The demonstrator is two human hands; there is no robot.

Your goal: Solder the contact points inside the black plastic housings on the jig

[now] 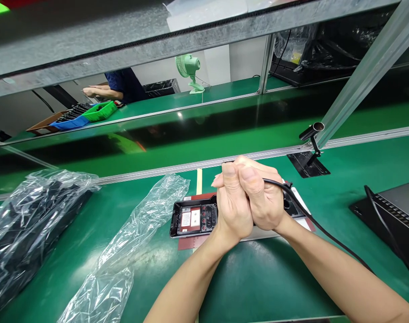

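My left hand (234, 208) and my right hand (263, 195) are pressed together, fingers curled and thumbs side by side. A black cable (300, 204) comes out of my right hand and runs down to the lower right. Only a thin dark edge shows above my left thumb; whatever the left fingers hold is hidden. Beneath and behind the hands lies a black plastic housing (175, 220), with a white label and round holes inside its left part. The hands cover its middle. It rests over a reddish mat (187, 243) on the green bench.
Clear plastic film (140, 220) and bagged black parts (25, 224) lie left. At right are a black stand (308, 165) with a tube and a grey laptop-like device (399, 208). Beyond are a green fan (189, 67), colored bins (101, 111) and another person's arm (105, 92).
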